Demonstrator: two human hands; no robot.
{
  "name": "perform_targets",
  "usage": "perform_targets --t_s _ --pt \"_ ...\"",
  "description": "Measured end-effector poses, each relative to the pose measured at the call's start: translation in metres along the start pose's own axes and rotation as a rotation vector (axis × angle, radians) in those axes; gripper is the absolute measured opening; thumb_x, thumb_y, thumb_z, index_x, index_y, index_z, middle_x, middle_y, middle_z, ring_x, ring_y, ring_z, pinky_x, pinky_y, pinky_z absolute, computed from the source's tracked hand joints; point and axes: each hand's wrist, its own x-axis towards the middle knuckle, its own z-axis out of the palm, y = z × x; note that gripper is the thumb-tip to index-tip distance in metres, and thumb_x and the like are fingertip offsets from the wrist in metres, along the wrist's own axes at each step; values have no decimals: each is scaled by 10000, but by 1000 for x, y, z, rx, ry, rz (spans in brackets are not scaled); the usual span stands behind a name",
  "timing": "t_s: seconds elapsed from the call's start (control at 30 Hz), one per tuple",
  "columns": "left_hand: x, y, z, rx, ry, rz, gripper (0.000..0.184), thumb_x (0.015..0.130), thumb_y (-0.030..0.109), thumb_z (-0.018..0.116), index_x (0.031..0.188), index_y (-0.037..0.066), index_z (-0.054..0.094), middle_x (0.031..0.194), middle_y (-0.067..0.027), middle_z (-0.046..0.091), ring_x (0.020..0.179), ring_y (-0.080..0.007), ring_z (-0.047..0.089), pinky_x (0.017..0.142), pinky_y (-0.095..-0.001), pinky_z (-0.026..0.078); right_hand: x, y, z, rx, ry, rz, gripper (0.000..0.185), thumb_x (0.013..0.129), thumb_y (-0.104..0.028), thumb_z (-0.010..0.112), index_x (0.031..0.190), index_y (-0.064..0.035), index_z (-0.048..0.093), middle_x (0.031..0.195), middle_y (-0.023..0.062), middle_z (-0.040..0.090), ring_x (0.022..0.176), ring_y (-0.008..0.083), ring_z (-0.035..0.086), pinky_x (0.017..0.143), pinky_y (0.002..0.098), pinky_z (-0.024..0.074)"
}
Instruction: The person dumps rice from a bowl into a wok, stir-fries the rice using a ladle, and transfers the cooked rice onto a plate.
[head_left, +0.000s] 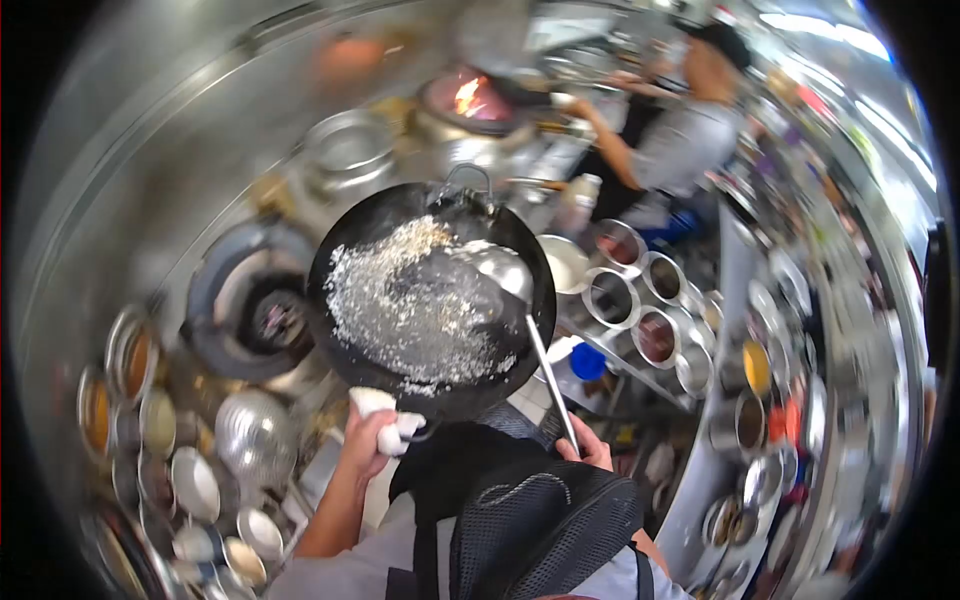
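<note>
In the middle of the head view is a large black wok (535, 265), off the burner, with loose white rice (385, 300) spread over its inside. My left hand (366, 440) is closed around a folded white cloth (372, 402) at the wok's near rim, where a loop handle partly shows. My right hand (590, 448) grips the end of a long metal ladle (541, 355). The ladle's round bowl rests inside the wok, at the right of the rice.
A burner ring (215, 300) sits left of the wok. Behind it are a metal pot (350, 150) and a lit stove (468, 95), with a co-worker (690, 140) nearby. Metal seasoning containers (610, 298) line the right; more bowls and a perforated strainer (257, 435) stand at lower left.
</note>
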Motion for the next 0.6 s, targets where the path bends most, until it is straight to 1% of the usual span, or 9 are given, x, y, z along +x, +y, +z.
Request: perform_targets --t_s 0.1,0.17,0.2,0.37,0.43,0.5,0.53,0.57,0.6 --pt "35 -16 -55 -110 90 108 542 873 -72 621 1351 135 471 1115 -40 569 967 -188 638 843 -383 600 63 19 26 9 -172 54 513 1009 -175 733 1479 -29 587 995 27 729 822 56 569 734 260 501" --pt "54 -26 -73 -176 166 163 501 877 -60 626 1317 128 475 1122 -44 564 979 -189 636 845 -388 601 106 16 44 -23 -239 5 493 1016 -178 724 1465 -21 595 974 12 714 778 49 528 675 257 468" --pt "104 -70 -72 -233 198 161 488 881 -52 624 1310 124 473 1125 -47 564 980 -192 636 844 -390 601 146 43 41 -61 -243 54 519 1023 -181 715 1497 -31 567 951 11 705 744 49 523 646 254 450" --pt "137 -67 -110 -316 484 324 446 900 30 649 1295 121 463 1133 -55 557 1013 -222 643 834 -432 606 259 -4 99 195 -535 16 685 1026 -132 673 1642 -75 380 809 -19 608 607 53 512 532 247 418" --pt "191 -91 -91 -438 537 306 291 922 54 644 1193 114 557 1059 -40 629 980 -228 688 802 -408 603 338 -2 105 202 -619 4 727 1018 -110 660 1666 -90 332 794 -24 595 594 57 517 534 249 442" --pt "204 -82 -84 -495 591 297 178 957 115 654 1130 105 614 1000 -51 654 942 -234 702 807 -419 601 391 -27 122 90 -729 -95 740 1025 -107 626 1684 -98 292 804 -15 615 589 66 520 519 266 456" --pt "213 -82 -84 -464 584 345 155 973 144 656 1121 106 627 984 -52 657 916 -233 691 785 -422 595 422 -25 140 104 -743 -228 724 1029 -113 610 1679 -76 292 815 1 623 596 88 536 519 286 469" --pt "225 -81 -87 -444 582 378 150 974 137 655 1119 104 633 986 -51 654 889 -215 677 751 -410 581 438 -58 152 60 -804 -189 724 1021 -108 595 1675 -55 288 832 15 633 602 109 548 536 308 487" --pt "237 -79 -91 -419 624 394 151 991 164 661 1128 107 631 986 -45 650 878 -207 670 742 -406 579 465 -64 179 32 -806 -307 734 1005 -113 584 1673 -46 286 815 29 632 598 123 561 541 329 498"
